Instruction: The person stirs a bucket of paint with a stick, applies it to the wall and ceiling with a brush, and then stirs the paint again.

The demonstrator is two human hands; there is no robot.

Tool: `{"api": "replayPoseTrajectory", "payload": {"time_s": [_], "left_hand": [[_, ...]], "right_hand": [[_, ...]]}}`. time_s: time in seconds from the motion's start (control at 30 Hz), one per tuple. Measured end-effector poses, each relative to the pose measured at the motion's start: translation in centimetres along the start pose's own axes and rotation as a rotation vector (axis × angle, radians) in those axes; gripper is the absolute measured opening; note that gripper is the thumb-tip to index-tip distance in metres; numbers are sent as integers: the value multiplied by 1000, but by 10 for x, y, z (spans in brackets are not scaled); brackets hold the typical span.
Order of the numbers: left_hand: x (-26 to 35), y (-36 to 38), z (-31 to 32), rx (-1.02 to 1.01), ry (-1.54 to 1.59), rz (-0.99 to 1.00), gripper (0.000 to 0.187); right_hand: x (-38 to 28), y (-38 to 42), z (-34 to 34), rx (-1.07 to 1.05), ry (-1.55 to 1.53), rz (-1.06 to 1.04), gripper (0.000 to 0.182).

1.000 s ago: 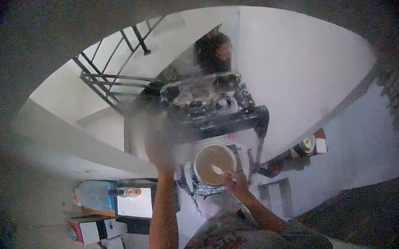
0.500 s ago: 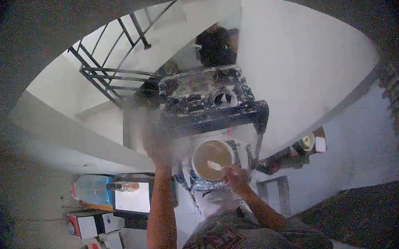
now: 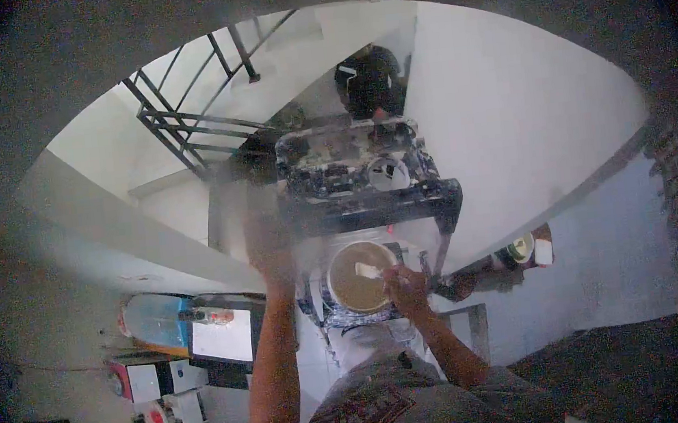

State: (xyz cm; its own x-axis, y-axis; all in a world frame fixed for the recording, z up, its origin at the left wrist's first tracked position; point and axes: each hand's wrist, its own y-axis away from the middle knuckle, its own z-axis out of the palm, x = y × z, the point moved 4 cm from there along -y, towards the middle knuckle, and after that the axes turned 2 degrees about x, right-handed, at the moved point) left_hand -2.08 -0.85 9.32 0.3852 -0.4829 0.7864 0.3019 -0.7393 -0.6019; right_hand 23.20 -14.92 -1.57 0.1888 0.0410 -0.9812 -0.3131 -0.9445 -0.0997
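My right hand (image 3: 406,287) is closed on a paintbrush (image 3: 368,271), whose pale head sits over the paint in a round bucket (image 3: 332,292). Beige-brown paint (image 3: 355,291) fills much of that bucket, which stands on a step of the paint-splattered stepladder (image 3: 372,211). Beside the ladder's dark top rail, on its left, is my left hand (image 3: 269,247). Haze blurs its fingers, so neither their pose nor any grip on the rail shows clearly. A round whitish container or roll (image 3: 388,172) lies in the ladder's top tray.
Black stair railings (image 3: 192,124) rise at upper left. Beyond the ladder is a person in dark clothing (image 3: 371,82). A white wall (image 3: 524,104) stands right. On the floor are a clear-and-blue bottle (image 3: 157,319), boxes (image 3: 159,378) and an open can (image 3: 520,248).
My right hand has shifted slightly right and up with the paintbrush, whose pale head has turned more sideways over the bucket. The person beyond the ladder has changed posture. My left hand stays by the rail.
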Motion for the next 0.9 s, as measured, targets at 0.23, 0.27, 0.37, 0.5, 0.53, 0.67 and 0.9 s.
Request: {"api": "replayPoseTrajectory", "payload": {"time_s": [0.23, 0.27, 0.37, 0.5, 0.53, 0.67, 0.9], "left_hand": [[24, -1, 1, 14, 300, -222, 46], [31, -4, 2, 12, 417, -226, 46], [-4, 3, -1, -52, 87, -100, 47], [15, 2, 2, 1, 308, -228, 48], [9, 3, 3, 22, 374, -266, 48], [11, -1, 0, -75, 514, -289, 48], [1, 1, 2, 15, 210, -139, 52]], "right_hand": [[3, -4, 12, -57, 24, -45, 32], [-3, -5, 12, -52, 33, -6, 32], [-15, -12, 9, -49, 120, 0, 32], [-48, -19, 4, -94, 245, 53, 34], [-45, -21, 4, -91, 245, 45, 34], [-31, -38, 1, 68, 582, -479, 31], [-19, -66, -4, 289, 485, -367, 31]]}}
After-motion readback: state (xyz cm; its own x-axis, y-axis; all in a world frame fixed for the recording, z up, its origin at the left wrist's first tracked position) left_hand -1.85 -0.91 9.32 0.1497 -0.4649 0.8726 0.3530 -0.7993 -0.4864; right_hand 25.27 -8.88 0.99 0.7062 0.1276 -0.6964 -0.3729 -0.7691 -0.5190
